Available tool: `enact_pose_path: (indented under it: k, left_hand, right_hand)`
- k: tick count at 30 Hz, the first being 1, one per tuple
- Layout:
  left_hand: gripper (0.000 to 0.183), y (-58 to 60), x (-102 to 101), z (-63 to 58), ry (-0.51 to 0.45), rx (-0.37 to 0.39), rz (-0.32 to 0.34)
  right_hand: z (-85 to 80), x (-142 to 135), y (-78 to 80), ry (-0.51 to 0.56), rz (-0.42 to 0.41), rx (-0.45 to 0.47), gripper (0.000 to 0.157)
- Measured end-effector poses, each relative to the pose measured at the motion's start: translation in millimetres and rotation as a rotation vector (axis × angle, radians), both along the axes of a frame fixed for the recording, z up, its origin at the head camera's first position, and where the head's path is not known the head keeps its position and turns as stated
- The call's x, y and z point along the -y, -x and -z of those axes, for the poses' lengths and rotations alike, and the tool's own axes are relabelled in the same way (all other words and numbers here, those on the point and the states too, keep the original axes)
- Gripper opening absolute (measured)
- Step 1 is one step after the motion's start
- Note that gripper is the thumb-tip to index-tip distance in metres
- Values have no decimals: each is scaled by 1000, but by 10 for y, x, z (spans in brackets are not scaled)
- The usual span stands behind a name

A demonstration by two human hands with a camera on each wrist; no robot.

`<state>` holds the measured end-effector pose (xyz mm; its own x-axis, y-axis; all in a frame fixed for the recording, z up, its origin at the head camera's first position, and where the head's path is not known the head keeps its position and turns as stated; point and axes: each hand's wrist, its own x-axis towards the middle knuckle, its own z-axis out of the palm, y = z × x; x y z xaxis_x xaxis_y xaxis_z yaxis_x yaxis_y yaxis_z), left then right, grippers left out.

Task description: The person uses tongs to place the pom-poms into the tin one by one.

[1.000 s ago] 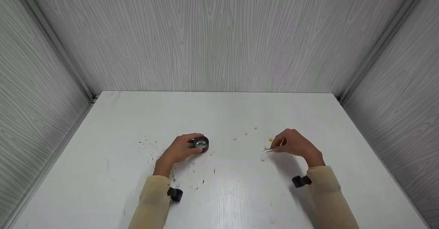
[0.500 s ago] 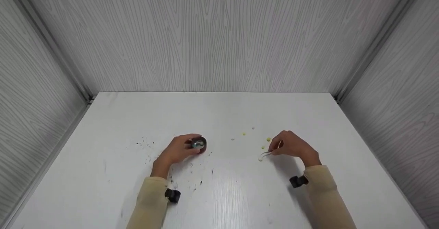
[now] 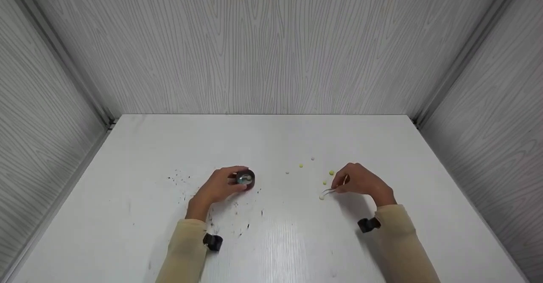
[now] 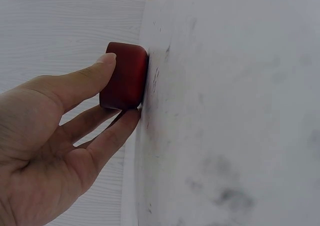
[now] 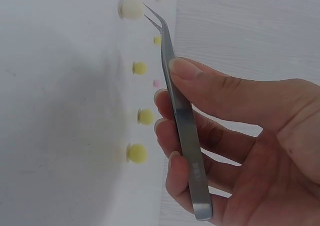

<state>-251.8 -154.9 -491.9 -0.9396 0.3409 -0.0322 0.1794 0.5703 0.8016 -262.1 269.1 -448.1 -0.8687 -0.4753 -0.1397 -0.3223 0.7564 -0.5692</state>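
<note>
A small dark red cup stands on the white table, its mouth facing up in the head view with something pale inside. My left hand grips it between the thumb and fingers. Steel tweezers with bent tips are pinched in my right hand. Their two points are slightly apart, right beside a white ball, and whether they touch it I cannot tell. Near the right fingers lie yellow balls of differing sizes. A tiny pink ball and another small pale ball lie farther off.
Dark specks and smudges mark the white table around the left hand. A wood-grain panel rises behind the table, with more panels at both sides. A black wrist camera sits on each sleeve.
The right hand has lowered a little, bringing the tweezer tips down to the white ball. My left hand stays on the cup. The whole head view has shifted slightly.
</note>
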Motion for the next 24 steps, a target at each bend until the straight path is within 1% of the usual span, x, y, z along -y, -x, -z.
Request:
enact_pose_path:
  k: [10, 15, 19, 24]
  left_hand:
    - [54, 8, 3, 18, 1, 3, -7]
    - [53, 15, 11, 19, -12, -2, 6]
    - [53, 10, 7, 8, -7, -2, 4]
    - [54, 7, 2, 4, 0, 5, -3]
  right_hand:
    - [21, -27, 15, -8, -14, 9, 14]
    - [22, -31, 24, -3, -28, 6, 12]
    - [16, -26, 19, 8, -31, 4, 12]
    - [13, -12, 17, 30, -41, -22, 10]
